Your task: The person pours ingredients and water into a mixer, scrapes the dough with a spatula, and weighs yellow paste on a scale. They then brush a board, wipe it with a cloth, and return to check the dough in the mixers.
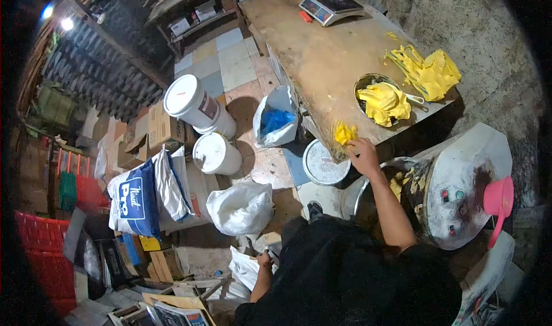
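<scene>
My right hand (363, 157) is at the near corner of the wooden table (310, 55), fingers curled and pinched at the lower edge of a small yellow lump (345, 133). Low in the view, my left hand (264, 259) is closed beside a white sack (244, 267); a small greyish thing shows at its fingers, too small to name. A round bowl (360, 84) on the table holds a larger yellow mass (384, 103) with a pale handle beside it. More crumpled yellow material (434, 75) lies to its right.
A digital scale (330, 6) stands at the table's far end. On the right is a machine (460, 193) with a pink dipper (498, 198). White buckets (326, 164), an open white bag (240, 208) and a blue-white sack (135, 199) stand on the floor.
</scene>
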`<state>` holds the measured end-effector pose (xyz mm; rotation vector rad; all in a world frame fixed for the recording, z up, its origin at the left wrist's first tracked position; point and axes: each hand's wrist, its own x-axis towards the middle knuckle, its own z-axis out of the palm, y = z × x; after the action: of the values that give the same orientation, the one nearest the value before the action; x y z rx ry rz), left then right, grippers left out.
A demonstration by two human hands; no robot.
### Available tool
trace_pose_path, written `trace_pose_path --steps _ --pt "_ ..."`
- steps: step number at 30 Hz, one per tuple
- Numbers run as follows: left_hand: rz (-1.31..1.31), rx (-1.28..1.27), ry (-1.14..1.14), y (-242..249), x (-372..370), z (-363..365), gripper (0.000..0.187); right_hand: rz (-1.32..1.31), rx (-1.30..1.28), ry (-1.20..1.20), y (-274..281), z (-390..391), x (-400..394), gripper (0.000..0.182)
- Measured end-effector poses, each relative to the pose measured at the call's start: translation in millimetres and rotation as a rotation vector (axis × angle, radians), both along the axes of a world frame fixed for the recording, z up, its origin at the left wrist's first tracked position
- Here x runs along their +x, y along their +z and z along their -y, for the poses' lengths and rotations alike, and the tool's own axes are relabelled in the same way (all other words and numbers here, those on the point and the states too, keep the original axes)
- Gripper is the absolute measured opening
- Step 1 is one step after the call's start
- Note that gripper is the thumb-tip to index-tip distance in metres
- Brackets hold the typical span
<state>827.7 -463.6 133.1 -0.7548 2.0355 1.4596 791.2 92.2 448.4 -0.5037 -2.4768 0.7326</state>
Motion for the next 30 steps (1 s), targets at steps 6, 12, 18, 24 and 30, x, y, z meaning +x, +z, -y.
trace_pose_path --steps 6,12,18,24,30 --pt "0.247 -0.03 -0.001 40.3 1.5 -47.2 0.027 0.021 -0.056 -0.07 -15.2 -31.3 -1.6 0.02" --pt "0.298 -0.068 0.104 48.3 -15.4 -56.6 0.045 0.091 -0.045 -0.069 -24.5 -34.1 -10.6 0.023" --pt "0.253 0.013 0.128 49.5 -24.8 -25.9 0.048 0.084 0.099 0.001 -41.8 -44.1 -43.3 0.027" --pt "0.249 0.002 0.186 44.8 -17.5 -10.8 0.046 0.38 0.129 0.148 -43.8 -62.5 -70.0 0.038" --pt "0.33 0.012 0.166 46.0 -3.4 -21.7 0.045 0.183 0.129 0.27 -57.7 -76.2 -74.5 0.037"
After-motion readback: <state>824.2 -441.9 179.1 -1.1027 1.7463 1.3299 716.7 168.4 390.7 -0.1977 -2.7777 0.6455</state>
